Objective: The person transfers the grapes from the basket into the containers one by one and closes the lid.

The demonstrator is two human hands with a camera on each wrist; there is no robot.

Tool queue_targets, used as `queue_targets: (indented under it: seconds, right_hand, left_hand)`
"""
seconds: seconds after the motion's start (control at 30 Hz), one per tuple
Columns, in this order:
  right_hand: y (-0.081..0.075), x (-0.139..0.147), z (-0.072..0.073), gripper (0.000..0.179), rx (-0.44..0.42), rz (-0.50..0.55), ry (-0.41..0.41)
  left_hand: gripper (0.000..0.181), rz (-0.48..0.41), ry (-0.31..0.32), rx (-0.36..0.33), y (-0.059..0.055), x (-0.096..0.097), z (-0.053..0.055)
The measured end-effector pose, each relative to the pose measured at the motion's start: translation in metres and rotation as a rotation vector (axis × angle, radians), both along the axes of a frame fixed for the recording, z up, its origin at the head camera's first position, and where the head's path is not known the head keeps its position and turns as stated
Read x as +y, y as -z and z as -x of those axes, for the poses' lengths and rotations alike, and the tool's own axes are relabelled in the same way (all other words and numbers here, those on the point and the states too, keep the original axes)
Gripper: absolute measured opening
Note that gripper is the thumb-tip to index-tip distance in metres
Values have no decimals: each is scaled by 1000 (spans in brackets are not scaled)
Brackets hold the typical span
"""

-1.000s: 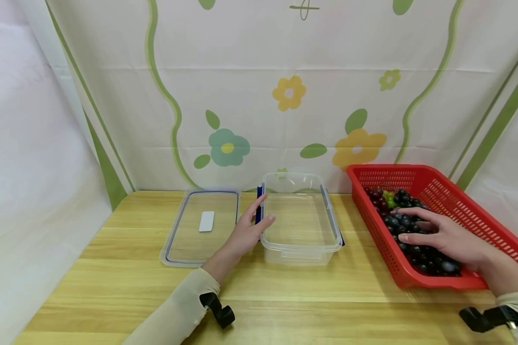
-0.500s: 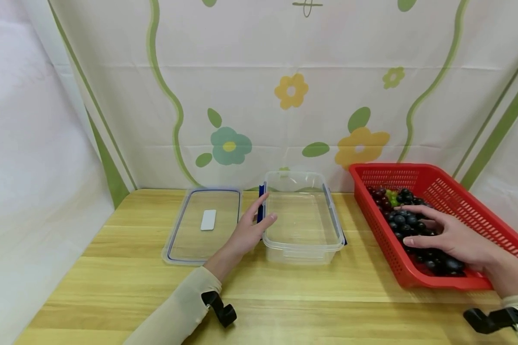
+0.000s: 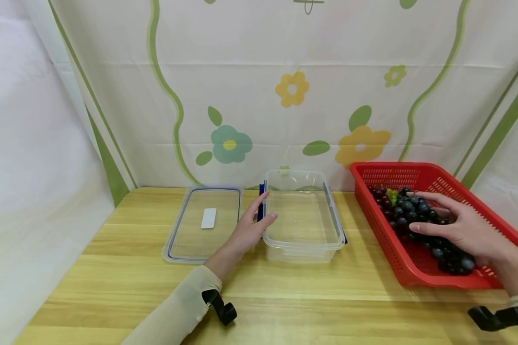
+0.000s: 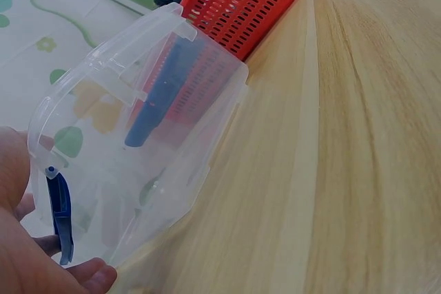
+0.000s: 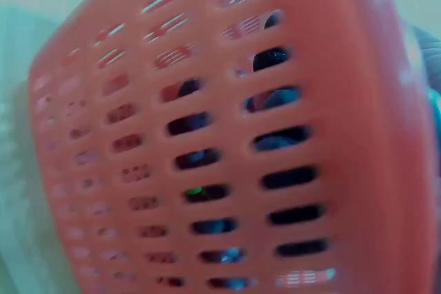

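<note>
A clear plastic food container (image 3: 302, 254) with blue side latches stands lidless mid-table. My left hand (image 3: 248, 232) holds its left side, the thumb at the rim and the fingers outside; in the left wrist view, fingertips (image 4: 96, 277) show below the blue latch (image 4: 60, 218). At right, my right hand (image 3: 466, 227) grips a bunch of black grapes (image 3: 414, 211) from above, over the red plastic basket (image 3: 386, 244). Part of the bunch hangs below the palm, and some fingers are hidden behind it. Through the basket's slots in the right wrist view, dark grapes (image 5: 272, 58) are visible.
The container's clear lid (image 3: 190, 239), with a blue seal and a white label, lies flat left of the container. Dark red grapes (image 3: 382, 199) and green grapes (image 3: 392, 195) are in the basket's far left corner. Behind stands a flower-patterned cloth (image 3: 259, 96).
My right hand has risen slightly and shifted right, pulling the black grapes up with it, so more basket floor shows. My left hand stays at the container.
</note>
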State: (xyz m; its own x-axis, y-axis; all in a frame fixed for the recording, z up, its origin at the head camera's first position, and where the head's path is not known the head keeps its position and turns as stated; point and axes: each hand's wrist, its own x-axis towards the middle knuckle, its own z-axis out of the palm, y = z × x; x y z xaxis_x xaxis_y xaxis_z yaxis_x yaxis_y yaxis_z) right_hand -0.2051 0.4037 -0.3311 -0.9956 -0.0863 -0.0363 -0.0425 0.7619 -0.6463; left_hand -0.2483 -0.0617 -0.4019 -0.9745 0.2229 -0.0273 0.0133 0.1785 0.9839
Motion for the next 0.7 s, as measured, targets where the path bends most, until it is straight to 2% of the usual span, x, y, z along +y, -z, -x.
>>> queue_targets:
  seconds: [0.33,0.7]
  right_hand:
    - [-28,-27,6,82,89,18,-21]
    - [-61,-88,22,81,80,31,-111]
  left_hand:
    - [64,2,3,-3,-1,0,-1]
    - [64,6,2,7,1,0,0]
